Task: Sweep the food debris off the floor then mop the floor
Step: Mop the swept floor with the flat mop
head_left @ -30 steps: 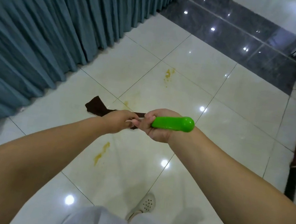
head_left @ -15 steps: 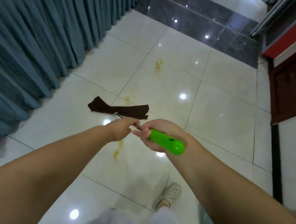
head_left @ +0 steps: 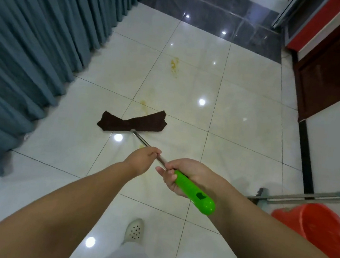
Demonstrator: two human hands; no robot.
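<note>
Head-cam view looking down at a glossy cream tile floor (head_left: pixel 241 121) w/ ceiling-light reflections; a flat mop (head_left: pixel 141 129) lies out in front, its dark brown cloth head (head_left: pixel 132 121) spread flat in a bow-tie shape on the tiles, roughly centre frame; thin silver metal shaft (head_left: pixel 141 140) runs from the head's near edge back toward the person, ending in a bright green plastic grip (head_left: pixel 194 193) w/ a hang hole near its rounded end. Yellowish food stains (head_left: pixel 174 64) mark the floor: a streak on the tile beyond the mop head, a smaller spot (head_left: pixel 143 102) just past the cloth, and a faint one (head_left: pixel 141 146) by the shaft, near side.

Left hand (head_left: pixel 142 161) is forward on the metal shaft, fingers curled round it, back of hand up, bare forearm reaching in from lower left; right hand (head_left: pixel 182 177) sits just behind, fingers wrapped round the top of the green grip, index finger extended along the shaft, wrist bent, forearm entering from lower right; the two hands are close but not touching.

Grey-blue pleated curtain (head_left: pixel 37 42) hangs along the left; dark wooden cabinet (head_left: pixel 333 76) at right; orange bucket (head_left: pixel 320 228) at right edge, blurred; a second metal-handled tool (head_left: pixel 307 196) lies beside it; one white perforated clog (head_left: pixel 134 230) and pale trouser leg at bottom.
</note>
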